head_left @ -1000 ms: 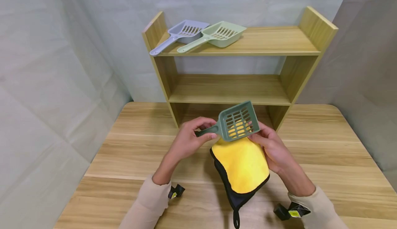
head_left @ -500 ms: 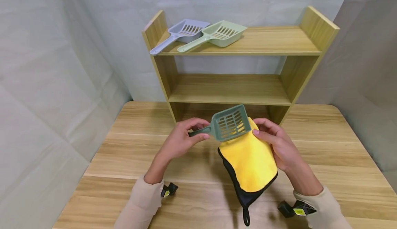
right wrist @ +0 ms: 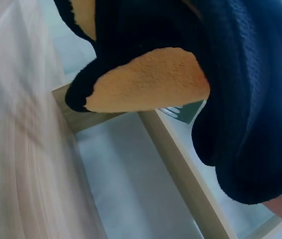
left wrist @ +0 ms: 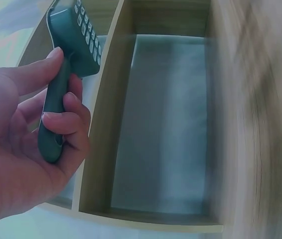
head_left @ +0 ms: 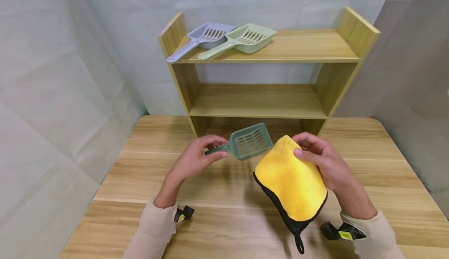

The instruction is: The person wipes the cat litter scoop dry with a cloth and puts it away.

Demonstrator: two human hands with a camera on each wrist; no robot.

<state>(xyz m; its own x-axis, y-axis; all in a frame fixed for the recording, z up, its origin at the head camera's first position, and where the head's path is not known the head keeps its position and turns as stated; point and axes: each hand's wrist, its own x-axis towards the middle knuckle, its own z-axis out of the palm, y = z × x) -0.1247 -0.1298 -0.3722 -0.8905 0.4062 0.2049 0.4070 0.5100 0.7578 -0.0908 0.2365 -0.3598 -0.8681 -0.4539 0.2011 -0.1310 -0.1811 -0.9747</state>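
Note:
My left hand point(head_left: 194, 158) grips the handle of a dark green slotted litter scoop point(head_left: 250, 142), its basket pointing right above the table. In the left wrist view, the fingers curl round the scoop's handle point(left wrist: 55, 112). My right hand point(head_left: 324, 159) pinches a yellow cleaning cloth point(head_left: 292, 183) with a black border and hanging loop. The cloth droops below the fingers, apart from the scoop. In the right wrist view, the cloth's dark side point(right wrist: 260, 94) hides most of the right hand.
A three-level wooden shelf point(head_left: 261, 100) stands at the back of the wooden table point(head_left: 217, 227). On its top board lie a lavender litter scoop point(head_left: 212, 34) and a pale green litter scoop point(head_left: 250, 38), side by side at the left.
The dark green scoop has moved left and slightly down with my left hand. My right hand has drawn the cloth rightward, off the scoop, so the two are now apart.

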